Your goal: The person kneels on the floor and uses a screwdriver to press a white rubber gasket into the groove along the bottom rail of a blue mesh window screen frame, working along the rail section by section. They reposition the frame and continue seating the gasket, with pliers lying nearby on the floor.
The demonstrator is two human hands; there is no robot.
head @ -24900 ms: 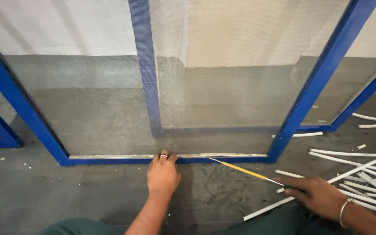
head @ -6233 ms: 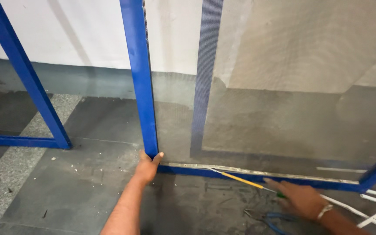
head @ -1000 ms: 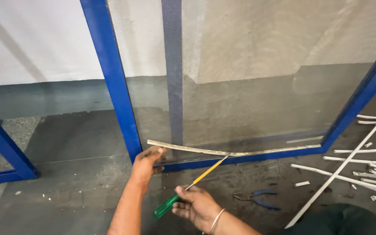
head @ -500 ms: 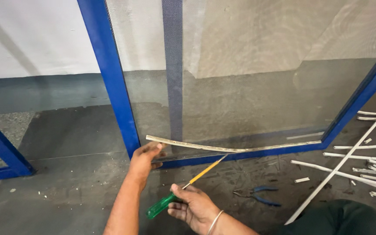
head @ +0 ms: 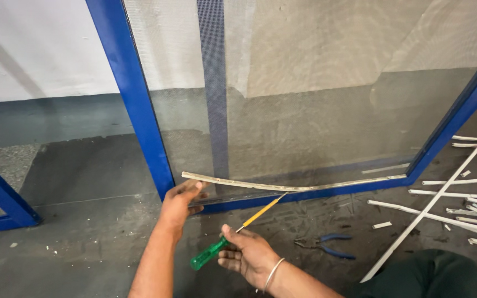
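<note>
The left hand gripped the near end of a pale retaining strip at the bottom left corner of the blue frame, fingers curled around it and lifting it clear of the bottom rail. The right hand was closed around the green handle of a screwdriver, whose yellow shaft reached up to the strip near the middle of that rail. The strip bowed upward at the left and lay seated toward the bottom right corner. A hard pull there could have snapped the strip, and a slipping tip could have pierced the grey mesh just behind it. Blue-handled pliers and loose white strips lay on the floor by the right corner, easy to kneel on.
</note>
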